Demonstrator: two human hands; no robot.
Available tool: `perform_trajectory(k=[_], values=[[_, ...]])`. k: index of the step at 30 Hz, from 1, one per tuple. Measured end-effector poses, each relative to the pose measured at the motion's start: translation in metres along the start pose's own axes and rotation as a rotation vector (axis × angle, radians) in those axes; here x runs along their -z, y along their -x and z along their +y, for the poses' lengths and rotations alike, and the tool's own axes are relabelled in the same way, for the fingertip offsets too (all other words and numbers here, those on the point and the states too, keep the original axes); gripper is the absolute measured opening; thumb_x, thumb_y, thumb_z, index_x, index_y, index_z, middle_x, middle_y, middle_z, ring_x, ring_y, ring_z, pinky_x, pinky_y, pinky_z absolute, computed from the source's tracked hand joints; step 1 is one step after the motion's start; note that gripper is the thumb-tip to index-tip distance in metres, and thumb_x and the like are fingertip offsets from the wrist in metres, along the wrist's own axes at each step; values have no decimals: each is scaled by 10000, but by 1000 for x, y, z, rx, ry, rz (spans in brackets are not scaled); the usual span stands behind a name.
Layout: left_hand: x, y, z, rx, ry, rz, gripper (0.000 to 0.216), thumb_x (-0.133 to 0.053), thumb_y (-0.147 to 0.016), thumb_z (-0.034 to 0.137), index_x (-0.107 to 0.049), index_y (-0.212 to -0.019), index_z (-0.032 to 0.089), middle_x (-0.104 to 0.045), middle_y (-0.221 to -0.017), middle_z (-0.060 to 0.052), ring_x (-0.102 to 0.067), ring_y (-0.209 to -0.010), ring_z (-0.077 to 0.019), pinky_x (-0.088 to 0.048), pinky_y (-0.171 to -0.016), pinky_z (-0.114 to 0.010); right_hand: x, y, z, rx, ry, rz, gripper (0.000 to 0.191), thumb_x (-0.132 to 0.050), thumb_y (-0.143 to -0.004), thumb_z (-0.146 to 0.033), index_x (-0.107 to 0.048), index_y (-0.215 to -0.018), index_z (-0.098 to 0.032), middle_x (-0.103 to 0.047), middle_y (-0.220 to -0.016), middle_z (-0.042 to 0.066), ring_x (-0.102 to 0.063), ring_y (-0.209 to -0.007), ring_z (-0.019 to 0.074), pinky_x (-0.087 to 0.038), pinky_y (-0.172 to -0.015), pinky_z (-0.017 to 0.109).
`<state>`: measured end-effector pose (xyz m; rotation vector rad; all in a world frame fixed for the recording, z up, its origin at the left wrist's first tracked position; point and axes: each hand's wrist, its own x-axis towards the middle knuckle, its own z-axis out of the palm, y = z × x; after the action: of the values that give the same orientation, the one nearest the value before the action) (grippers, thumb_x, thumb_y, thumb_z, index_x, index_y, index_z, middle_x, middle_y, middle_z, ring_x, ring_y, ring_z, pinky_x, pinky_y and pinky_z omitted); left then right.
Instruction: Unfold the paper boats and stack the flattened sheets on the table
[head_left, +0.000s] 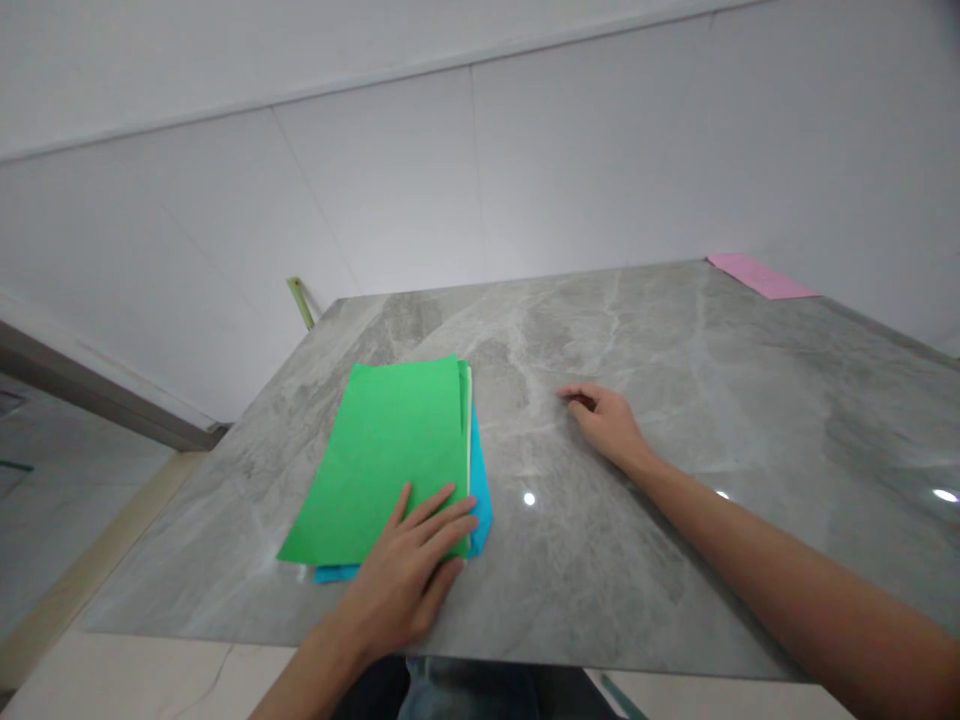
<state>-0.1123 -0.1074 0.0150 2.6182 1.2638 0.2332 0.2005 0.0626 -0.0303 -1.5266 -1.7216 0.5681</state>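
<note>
A stack of bright green paper sheets (397,430) lies on the grey marbled tabletop, left of centre. Blue paper (482,490) sticks out from under the stack at its right side and a little at its near edge. My left hand (420,550) rests flat on the near right corner of the green sheets, fingers spread. To the right of the stack, apart from it, my right hand (600,415) is low over the bare stone. Its fingers are curled together towards the thumb, and I see nothing held in them.
A pink sheet (761,277) lies at the table's far right corner, by the white wall (570,170). Beyond the far left corner, a yellow-green strip (301,302) stands against the wall. The table's near edge runs just in front of my lap.
</note>
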Motion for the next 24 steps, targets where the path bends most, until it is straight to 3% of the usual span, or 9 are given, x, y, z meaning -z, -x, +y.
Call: perform_trajectory(k=[2,3,7,10,14,17,19,22,24], values=[[1,14,-17,52,26,113,559,-497,-974,224,-307,-1498,251,-482,-1517,-102,-448,-1404,-258,-329,-1167,-593,-2,0,-4,-2,-19,-2,338,-512,-747,-173,-768,-967,-191,-767,-978,72,-691,-920,245,-515,-923,427],[0,19,-23,79,38,179,558,-526,-965,238,-330,-1488,238,-499,-1501,-117,-488,-1374,-254,-386,-1151,-536,-3,0,-6,-3,-29,-3,326,-517,-742,-173,-770,-946,-194,-765,-979,74,-686,-929,249,-506,-936,436],[-4,22,-32,57,44,406,195,-585,-937,205,-640,-1123,230,-686,-1286,-80,-650,-1195,-225,-497,-1080,-422,-1,-1,-8,-12,-79,-7,285,-528,-734,-179,-768,-885,-204,-760,-973,71,-668,-946,257,-477,-962,459],[-4,9,-25,23,13,566,154,-594,-920,125,-673,-1020,210,-759,-1088,-57,-711,-1056,-192,-536,-1033,-385,2,1,-11,-28,-141,-19,243,-546,-749,-220,-761,-861,-199,-759,-931,72,-662,-883,250,-490,-924,455],[-5,-25,7,23,-4,743,202,-612,-898,62,-671,-1047,185,-762,-1049,-67,-709,-1028,-188,-522,-1037,-408,4,11,-25,-43,-288,-117,282,-578,-817,-366,-743,-954,-184,-760,-837,65,-635,-661,185,-542,-721,363],[-12,-52,42,-55,26,769,209,-587,-907,48,-675,-1050,173,-765,-1050,-67,-698,-1037,-195,-499,-1055,-427,1,26,-40,-50,-427,-260,476,-520,-880,-517,-676,-1167,-170,-766,-840,73,-633,-553,161,-536,-552,308],[-20,-66,64,-130,37,724,186,-572,-922,74,-681,-1037,173,-768,-1047,-54,-692,-1036,-209,-485,-1066,-444,-3,34,-47,-64,-515,-326,534,-530,-871,-562,-631,-1230,-180,-771,-876,78,-682,-616,184,-563,-563,319],[-29,-71,82,-196,35,614,160,-584,-946,190,-676,-1076,179,-754,-1102,-50,-657,-1111,-246,-437,-1109,-500,-5,34,-45,-157,-597,-300,496,-666,-777,-500,-633,-1165,-193,-772,-891,75,-725,-735,229,-602,-653,365],[-28,-60,75,-137,37,612,209,-597,-941,244,-655,-1130,178,-729,-1160,-78,-611,-1192,-268,-437,-1105,-514,2,24,-33,-231,-559,-224,449,-671,-763,-434,-627,-1141,-195,-769,-858,74,-729,-719,246,-605,-655,390]])
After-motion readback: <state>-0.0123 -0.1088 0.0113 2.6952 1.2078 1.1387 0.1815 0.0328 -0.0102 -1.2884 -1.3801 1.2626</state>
